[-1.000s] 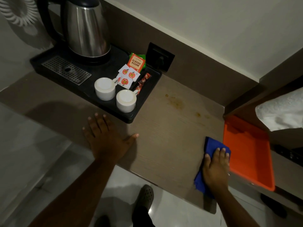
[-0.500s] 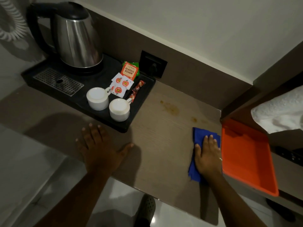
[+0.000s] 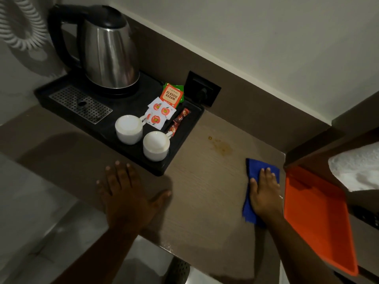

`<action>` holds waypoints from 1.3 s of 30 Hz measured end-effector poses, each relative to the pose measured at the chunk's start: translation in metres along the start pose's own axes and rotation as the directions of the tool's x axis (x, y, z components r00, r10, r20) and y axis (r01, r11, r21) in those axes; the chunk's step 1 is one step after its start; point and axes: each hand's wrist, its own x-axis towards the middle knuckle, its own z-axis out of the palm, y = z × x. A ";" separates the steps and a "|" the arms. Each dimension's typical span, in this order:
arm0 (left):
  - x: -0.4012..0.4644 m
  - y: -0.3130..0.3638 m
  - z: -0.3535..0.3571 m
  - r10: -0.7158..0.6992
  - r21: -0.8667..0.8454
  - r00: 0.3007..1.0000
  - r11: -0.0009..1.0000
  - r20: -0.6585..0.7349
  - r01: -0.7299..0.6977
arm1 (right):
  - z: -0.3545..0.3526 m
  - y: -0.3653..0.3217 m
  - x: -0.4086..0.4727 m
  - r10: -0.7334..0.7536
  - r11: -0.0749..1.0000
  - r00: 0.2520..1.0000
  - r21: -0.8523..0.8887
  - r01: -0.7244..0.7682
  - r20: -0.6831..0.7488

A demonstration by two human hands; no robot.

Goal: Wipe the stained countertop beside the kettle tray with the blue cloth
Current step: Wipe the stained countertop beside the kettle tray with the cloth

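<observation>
The blue cloth point(image 3: 253, 171) lies flat on the brown countertop point(image 3: 205, 191), at its right side beside the orange tray. My right hand point(image 3: 264, 193) presses palm-down on the cloth with fingers spread, covering most of it. A yellowish-brown stain point(image 3: 222, 147) marks the counter up and to the left of the cloth, right of the black kettle tray point(image 3: 184, 140). My left hand point(image 3: 127, 193) rests flat on the counter's front part, just below the kettle tray, holding nothing.
On the kettle tray stand a steel kettle point(image 3: 108, 52), two white cups point(image 3: 129, 129), and tea sachets point(image 3: 171, 96). An orange tray point(image 3: 320, 222) sits to the right, a white towel point(image 3: 356, 167) above it. A wall socket point(image 3: 202, 92) is behind the counter.
My right hand has slid the blue cloth away from the front edge toward the back wall, over a smaller stain and nearer the large one. My left hand has stayed planted on the counter.
</observation>
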 end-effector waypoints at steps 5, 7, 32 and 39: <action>0.002 0.000 0.003 0.017 -0.004 1.000 1.000 -0.015 -0.017 | 0.005 -0.058 0.050 0.090 0.996 0.996 0.000 -0.090 -0.017; 0.001 0.000 0.003 0.016 -0.002 1.000 1.000 -0.019 -0.016 | 0.009 -0.073 0.039 -0.022 1.000 1.000 0.009 0.022 -0.011; -0.003 0.000 0.004 0.020 -0.015 0.997 1.000 -0.073 -0.021 | -0.001 -0.038 0.042 -0.145 0.989 0.989 0.005 0.145 0.005; 0.000 0.001 0.001 -0.006 0.008 1.000 1.000 0.000 0.006 | 0.011 -0.109 0.091 -0.086 0.996 0.996 -0.034 0.087 0.029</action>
